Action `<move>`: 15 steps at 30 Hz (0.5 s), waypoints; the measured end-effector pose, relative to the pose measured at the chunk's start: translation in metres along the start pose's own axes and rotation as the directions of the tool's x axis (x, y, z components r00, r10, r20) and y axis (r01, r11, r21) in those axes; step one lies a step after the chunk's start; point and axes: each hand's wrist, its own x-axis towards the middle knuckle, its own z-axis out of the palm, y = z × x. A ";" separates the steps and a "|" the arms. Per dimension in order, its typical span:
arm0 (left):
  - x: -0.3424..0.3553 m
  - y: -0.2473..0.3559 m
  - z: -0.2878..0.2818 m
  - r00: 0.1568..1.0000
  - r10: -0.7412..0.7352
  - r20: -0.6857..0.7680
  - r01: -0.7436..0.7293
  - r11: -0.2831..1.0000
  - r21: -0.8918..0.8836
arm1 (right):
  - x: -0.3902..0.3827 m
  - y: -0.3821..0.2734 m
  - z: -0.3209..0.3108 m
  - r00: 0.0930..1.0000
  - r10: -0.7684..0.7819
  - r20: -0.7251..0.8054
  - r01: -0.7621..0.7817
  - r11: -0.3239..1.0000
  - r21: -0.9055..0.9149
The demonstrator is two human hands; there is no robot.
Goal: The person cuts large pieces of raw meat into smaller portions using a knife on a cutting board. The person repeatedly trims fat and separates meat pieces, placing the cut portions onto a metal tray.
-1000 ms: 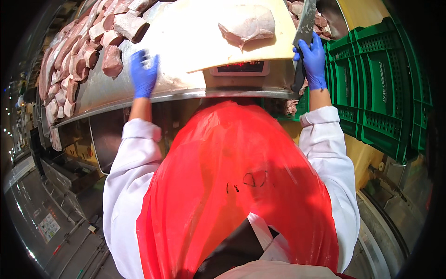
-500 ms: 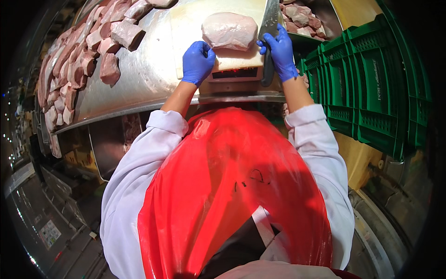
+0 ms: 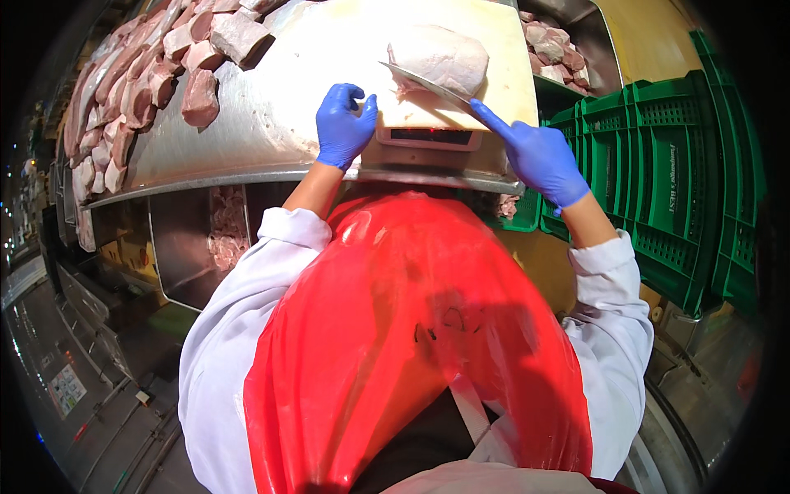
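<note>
A pale piece of raw meat (image 3: 448, 56) lies on the white cutting board (image 3: 512, 62). My right hand (image 3: 547, 160), in a blue glove, grips a knife with the index finger stretched along it. The knife's blade (image 3: 429, 85) slants across the near left edge of the meat, its tip pointing left. Most of the handle is hidden by my hand. Left of the meat, my left hand (image 3: 344, 123), also gloved in blue, is apart from it and holds nothing. Its fingers are loosely bent, with the thumb apart.
A scale display (image 3: 428, 138) sits at the board's near edge. Many cut meat pieces (image 3: 200, 99) lie on the metal table (image 3: 239, 140) at left. A metal bin (image 3: 605, 41) holds meat chunks at back right. Green crates (image 3: 650, 156) stand at right; another metal tub (image 3: 185, 247) is below the table.
The knife has swung from upright beside the meat to slanting across its near left edge. My right hand has moved right and nearer, closing on the knife. My left hand has drawn away from the meat.
</note>
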 end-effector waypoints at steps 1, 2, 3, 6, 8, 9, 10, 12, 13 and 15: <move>-0.001 -0.004 -0.004 0.999 -0.003 -0.049 0.002 1.000 -0.018 | 0.000 0.002 0.001 1.000 -0.020 -0.010 0.020 1.000 0.016; 0.000 -0.008 -0.009 0.995 -0.004 -0.097 0.002 1.000 -0.022 | 0.001 0.003 0.003 0.999 -0.041 -0.021 0.042 0.999 0.032; 0.000 -0.013 -0.010 0.990 0.016 -0.142 -0.018 1.000 -0.017 | 0.009 -0.004 0.007 0.998 -0.045 -0.051 0.049 0.996 0.081; 0.003 -0.013 -0.009 0.983 0.006 -0.185 -0.018 0.998 -0.061 | 0.073 -0.042 0.016 0.993 -0.069 -0.099 0.087 0.979 0.184; 0.008 -0.008 -0.003 0.981 0.026 -0.193 -0.050 0.991 -0.121 | 0.101 -0.058 0.012 0.994 -0.087 -0.067 0.098 0.976 0.196; 0.008 -0.007 -0.003 0.982 0.026 -0.186 -0.048 0.993 -0.112 | 0.102 -0.059 0.011 0.982 -0.072 -0.172 0.113 0.962 0.248; 0.009 -0.005 -0.004 0.984 0.028 -0.178 -0.047 0.993 -0.105 | 0.100 -0.058 0.009 0.961 -0.047 -0.273 0.131 0.946 0.296; 0.010 -0.009 -0.001 0.980 0.129 -0.150 -0.137 0.990 -0.043 | 0.088 -0.047 -0.005 0.942 0.058 -0.332 0.071 0.929 0.362; 0.011 -0.005 -0.001 0.982 0.153 -0.114 -0.158 0.987 -0.038 | 0.084 -0.040 -0.010 0.888 0.085 -0.453 0.118 0.908 0.402; 0.014 0.010 0.011 0.956 0.281 -0.081 -0.276 0.959 0.063 | 0.077 -0.021 -0.018 0.918 0.195 -0.345 -0.010 0.882 0.472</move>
